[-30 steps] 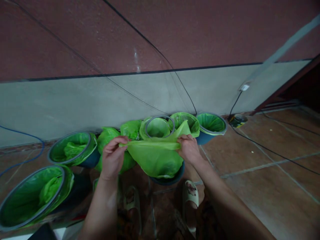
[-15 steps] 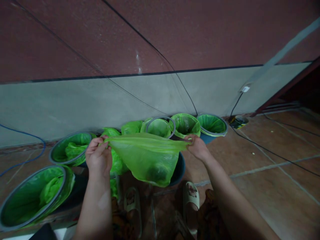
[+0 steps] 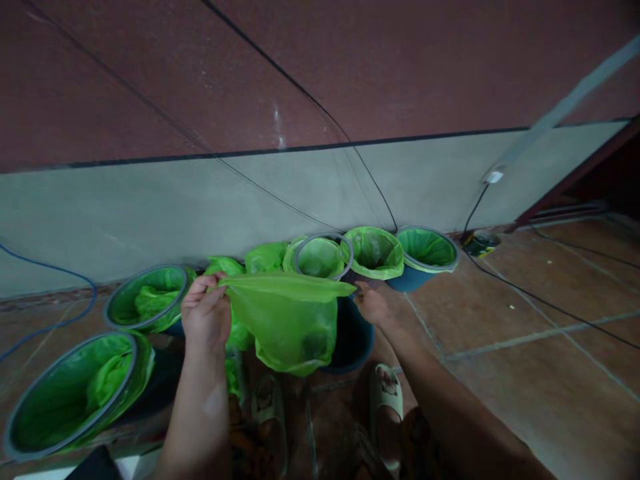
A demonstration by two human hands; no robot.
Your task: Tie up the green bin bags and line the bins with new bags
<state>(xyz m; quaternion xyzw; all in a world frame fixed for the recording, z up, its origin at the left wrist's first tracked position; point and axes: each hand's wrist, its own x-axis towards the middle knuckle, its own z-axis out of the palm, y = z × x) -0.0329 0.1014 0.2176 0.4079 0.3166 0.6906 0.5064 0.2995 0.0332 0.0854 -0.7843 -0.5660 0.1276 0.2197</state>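
A translucent green plastic bag (image 3: 285,320) hangs in front of me, its top edge drawn out sideways between my hands. My left hand (image 3: 206,307) pinches the bag's left top corner. At the opposite corner, the fingertips of my right hand (image 3: 371,303) are closed on the edge. Below and partly behind the bag stands a dark blue bucket (image 3: 353,343) without a liner; the bag covers its left side. Just beyond is a green-lined bin (image 3: 320,259) with a loose grey ring (image 3: 349,257) lying over its top.
More green-lined bins stand along the wall: one (image 3: 375,253) and another (image 3: 425,250) to the right, plus two on the left (image 3: 115,297) (image 3: 70,393). Green bundles (image 3: 267,257) lie between them. A black cable (image 3: 550,303) crosses the tiled floor, near a small can (image 3: 481,243).
My right hand has moved left, toward my left hand, so the bag's top edge spans less width and more of the blue bucket shows. My left hand has shifted slightly right.
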